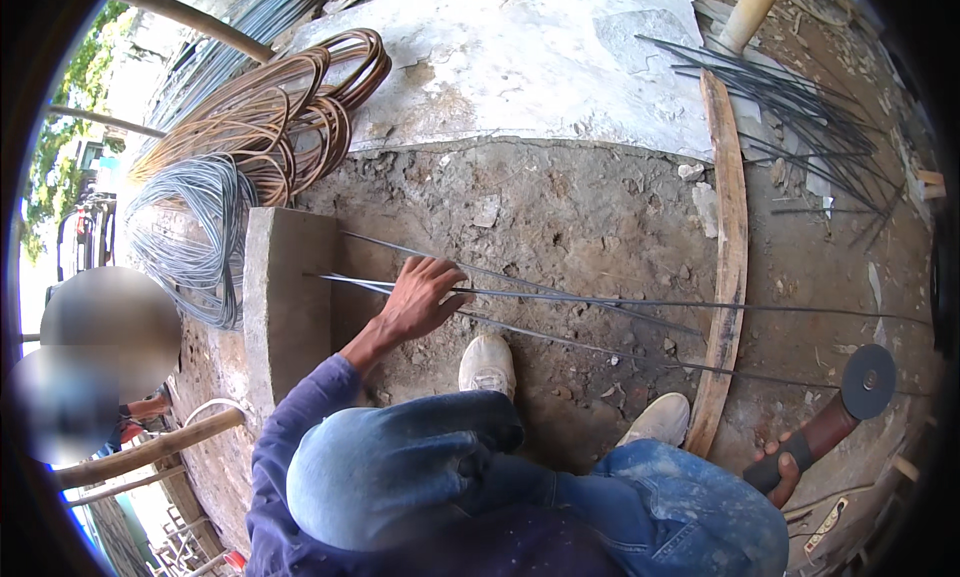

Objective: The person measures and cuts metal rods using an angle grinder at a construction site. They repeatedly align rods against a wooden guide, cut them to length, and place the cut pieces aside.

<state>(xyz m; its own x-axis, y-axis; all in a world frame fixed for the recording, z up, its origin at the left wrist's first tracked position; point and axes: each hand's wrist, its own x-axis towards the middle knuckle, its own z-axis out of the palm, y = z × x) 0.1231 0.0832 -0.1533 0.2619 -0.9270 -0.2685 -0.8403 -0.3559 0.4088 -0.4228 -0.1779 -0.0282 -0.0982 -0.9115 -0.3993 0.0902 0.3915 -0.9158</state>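
My left hand is curled over thin steel rods that run across the ground. Its fingers close on at least one rod; exactly how many, I cannot tell. Left of that hand, the rod ends reach a grey concrete block. To the right, the rods pass over a wooden plank. Off at the right, my right hand grips an angle grinder by its dark body. The grinder's round grey disc is close to the far ends of the rods.
Coils of rusty rod and grey wire lie at the left. Cut dark rods are heaped at the far right beside a wooden post. A pale slab spans the back. Another person, blurred, is at the left.
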